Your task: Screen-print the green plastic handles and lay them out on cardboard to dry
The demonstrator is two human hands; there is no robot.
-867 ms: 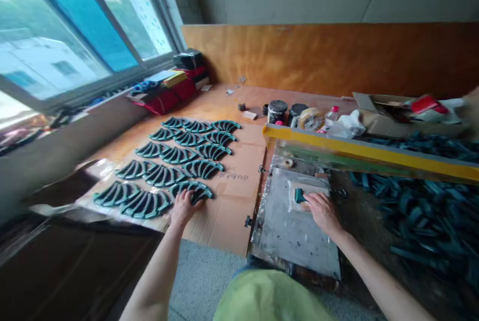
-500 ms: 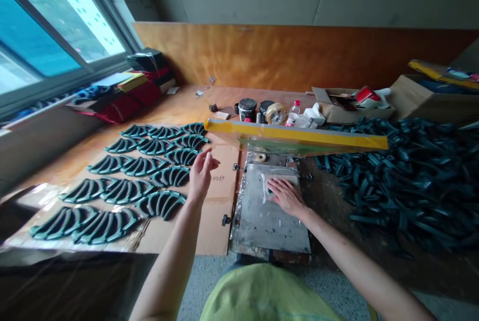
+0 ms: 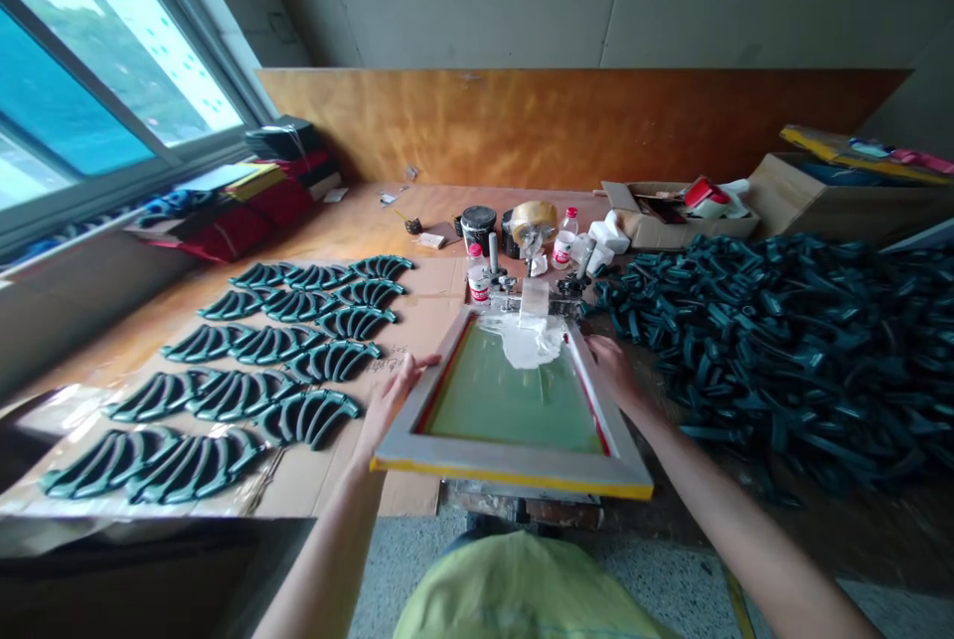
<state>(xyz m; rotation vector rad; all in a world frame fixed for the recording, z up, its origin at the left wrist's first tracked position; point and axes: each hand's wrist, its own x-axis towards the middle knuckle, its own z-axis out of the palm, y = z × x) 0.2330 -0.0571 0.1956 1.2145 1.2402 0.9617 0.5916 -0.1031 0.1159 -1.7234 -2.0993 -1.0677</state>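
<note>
Both hands (image 3: 392, 399) (image 3: 615, 373) grip screen frame (image 3: 514, 465), white ink (image 3: 528, 343) inside.

Screen-printing frame (image 3: 514, 420) straight ahead of me, my landmark. Rows of curved plastic parts (image 3: 253, 371) left of frame, on cardboard sheet (image 3: 417, 321). Heap of same parts (image 3: 782, 341) right of frame. Ink cans (image 3: 478, 222), tape roll (image 3: 534, 217), bottles (image 3: 567, 237) behind frame. Open carton (image 3: 671, 222) behind heap.
</note>
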